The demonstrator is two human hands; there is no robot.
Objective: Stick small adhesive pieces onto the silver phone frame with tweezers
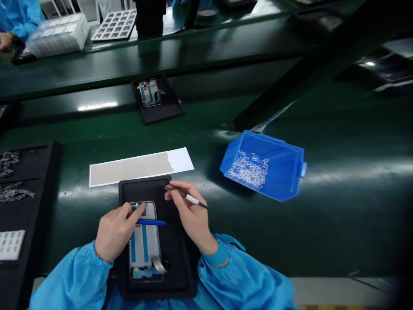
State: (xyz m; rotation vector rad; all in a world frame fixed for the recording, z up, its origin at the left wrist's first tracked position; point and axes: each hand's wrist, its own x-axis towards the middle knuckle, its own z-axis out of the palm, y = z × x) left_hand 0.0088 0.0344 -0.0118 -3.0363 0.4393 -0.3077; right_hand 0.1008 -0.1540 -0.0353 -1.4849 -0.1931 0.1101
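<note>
left hand [114,232] pinches a blue tool [151,222] crosswise over the phone frame [143,241], right hand [190,213] gripping tweezers [187,196] just beside it.

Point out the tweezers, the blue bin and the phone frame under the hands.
tweezers [190,198]: head view, white mid-shaft.
blue bin [284,181]: head view, bare inner floor.
phone frame [146,249]: head view, middle of the frame.

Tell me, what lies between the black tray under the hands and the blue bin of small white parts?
In the head view, only bare green table surface lies between the black tray and the blue bin. The right hand, holding tweezers, overhangs the tray's edge.
</note>
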